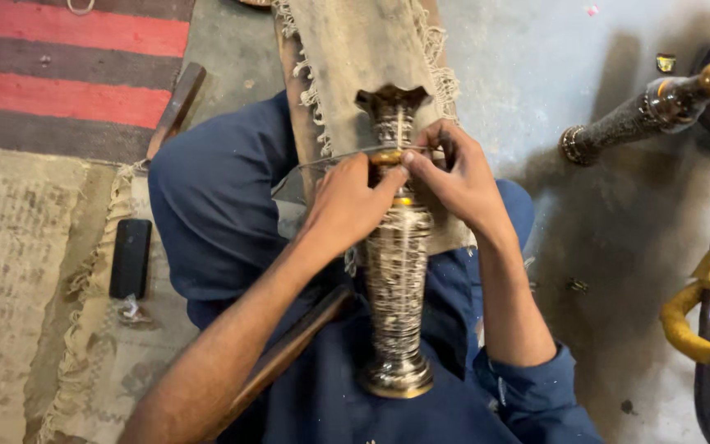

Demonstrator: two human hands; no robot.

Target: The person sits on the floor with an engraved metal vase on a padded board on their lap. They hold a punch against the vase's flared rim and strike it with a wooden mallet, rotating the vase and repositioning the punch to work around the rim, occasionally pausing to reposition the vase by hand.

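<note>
A tall engraved metal vase (396, 271) lies across my lap, its flared mouth pointing away from me and its round foot near my body. My left hand (347, 201) and my right hand (458, 177) meet at the vase's neck. Both pinch a thin flat metal blade (330, 164) that lies crosswise over a brass-coloured band on the neck. The vase's upper part rests on a frayed beige cloth (355, 49) laid over a wooden board.
A black phone (131, 256) lies on the woven mat at the left, near a red-striped rug (67, 66). A wooden handle (289, 349) leans by my left forearm. Another engraved metal piece (643, 111) and tubing with yellow tape (700, 304) stand at the right.
</note>
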